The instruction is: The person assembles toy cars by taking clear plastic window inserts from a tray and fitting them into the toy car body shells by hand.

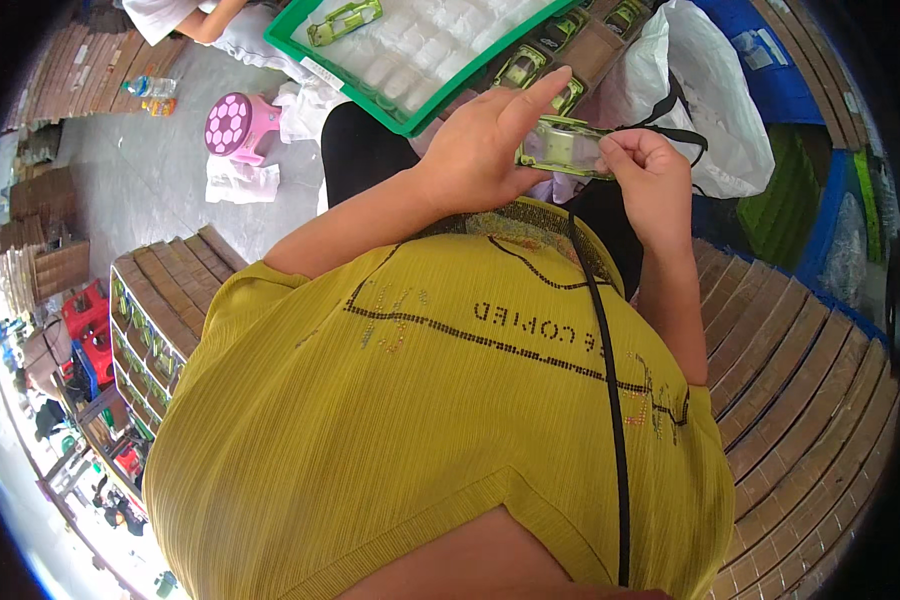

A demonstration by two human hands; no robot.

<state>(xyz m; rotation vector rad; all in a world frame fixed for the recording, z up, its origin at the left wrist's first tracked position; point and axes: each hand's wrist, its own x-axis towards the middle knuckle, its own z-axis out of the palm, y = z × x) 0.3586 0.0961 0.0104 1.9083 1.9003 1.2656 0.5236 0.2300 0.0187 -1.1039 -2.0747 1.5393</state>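
Observation:
A lime-green toy car body (562, 150) with clear windows is between my hands, just beyond my lap. My right hand (652, 175) pinches its right end between thumb and fingertips. At the left end, my left hand (482, 145) supports the car body, with one digit stretched up and away from it. Some left fingers are hidden around the part. Beyond my hands stands a green-rimmed tray (407, 128) with a clear moulded insert; another green car body (345, 22) lies at its far left.
Several green car bodies sit in a brown divided box (595, 50) past my hands. A white plastic bag (715, 100) stands to its right. Stacked cardboard dividers (800, 370) flank me. Left are a pink stool (242, 128) and bottles (150, 87). Another person's arm (210, 22) shows at top left.

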